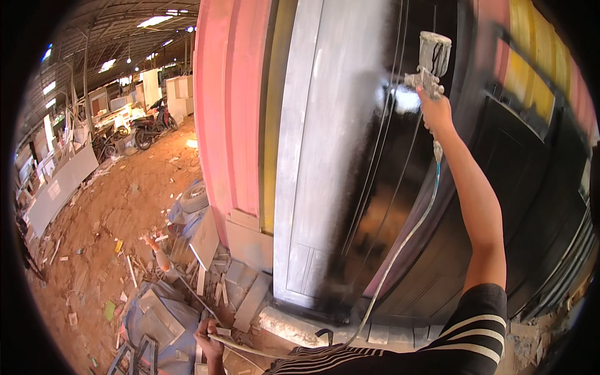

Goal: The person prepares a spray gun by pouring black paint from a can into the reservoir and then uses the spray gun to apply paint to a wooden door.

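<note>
My right hand [435, 114] is wrapped round the handle of a spray gun [434, 55], raised before a tall upright panel [325, 125]. The gun's cup, smeared with paint, sits on top. Light grey covers the panel's left part; wet, glossy black covers its right part, with a soft blurred border between. From the gun's handle a thin air hose [400, 247] hangs down and curves to the lower left. There my left hand [209, 340] is closed round the hose, low and away from the panel. Whether my finger presses the trigger cannot be made out.
Pink corrugated sheeting [231, 119] stands left of the panel, and more dark panels [506, 162] stand right. Wood offcuts [253, 303], a tyre [194, 197] and blue sheeting [153, 312] litter the dirt floor. A motorbike [155, 125] is parked farther back.
</note>
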`<state>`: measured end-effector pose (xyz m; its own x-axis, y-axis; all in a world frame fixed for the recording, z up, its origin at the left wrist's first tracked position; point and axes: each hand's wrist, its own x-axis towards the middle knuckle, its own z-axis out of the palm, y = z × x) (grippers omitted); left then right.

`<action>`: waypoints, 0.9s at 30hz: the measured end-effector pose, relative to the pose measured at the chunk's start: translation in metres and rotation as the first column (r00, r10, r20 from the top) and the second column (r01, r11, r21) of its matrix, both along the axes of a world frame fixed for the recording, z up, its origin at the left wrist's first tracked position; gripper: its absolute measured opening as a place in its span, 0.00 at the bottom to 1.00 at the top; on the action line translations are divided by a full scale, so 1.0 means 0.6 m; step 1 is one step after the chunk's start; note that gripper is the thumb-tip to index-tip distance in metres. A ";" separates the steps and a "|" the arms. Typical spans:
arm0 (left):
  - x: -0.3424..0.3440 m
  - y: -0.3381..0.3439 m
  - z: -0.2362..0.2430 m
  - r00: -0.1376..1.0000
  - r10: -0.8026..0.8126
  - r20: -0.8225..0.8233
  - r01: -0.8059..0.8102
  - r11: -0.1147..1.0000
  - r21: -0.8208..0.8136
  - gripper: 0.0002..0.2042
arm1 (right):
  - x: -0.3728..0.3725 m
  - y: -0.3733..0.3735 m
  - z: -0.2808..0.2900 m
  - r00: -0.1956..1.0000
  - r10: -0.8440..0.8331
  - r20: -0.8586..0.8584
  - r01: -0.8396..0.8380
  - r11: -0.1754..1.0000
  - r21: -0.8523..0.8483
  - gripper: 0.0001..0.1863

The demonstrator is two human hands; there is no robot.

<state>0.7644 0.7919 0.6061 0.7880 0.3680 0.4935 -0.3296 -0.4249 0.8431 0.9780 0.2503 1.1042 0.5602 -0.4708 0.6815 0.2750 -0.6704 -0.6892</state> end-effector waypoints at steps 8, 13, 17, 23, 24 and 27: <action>0.007 -0.028 0.011 1.000 0.023 0.016 -0.021 0.993 -0.119 0.26 | 0.032 0.016 0.189 0.986 -0.078 0.148 0.081 0.997 -0.009 0.28; 0.003 -0.066 0.046 1.000 -0.011 0.021 0.015 0.977 -0.211 0.24 | 0.043 0.020 0.304 0.962 -0.171 0.214 0.187 0.981 -0.059 0.29; 0.007 -0.039 -0.026 0.993 -0.115 0.034 0.120 0.963 -0.240 0.16 | 0.051 0.042 0.375 0.935 -0.218 0.280 0.236 0.971 -0.031 0.31; 0.007 -0.038 -0.016 0.997 -0.072 0.017 0.073 0.991 -0.111 0.15 | 0.055 0.065 0.424 0.889 -0.195 0.415 0.208 0.978 0.013 0.34; 0.015 -0.052 -0.016 0.999 -0.022 0.035 0.028 0.986 -0.162 0.19 | 0.054 0.064 0.429 0.890 -0.198 0.412 0.215 0.977 0.003 0.34; 0.020 -0.065 -0.002 1.000 0.004 0.006 -0.003 0.978 -0.209 0.22 | 0.071 0.045 0.401 0.924 -0.176 0.340 0.199 0.979 -0.033 0.32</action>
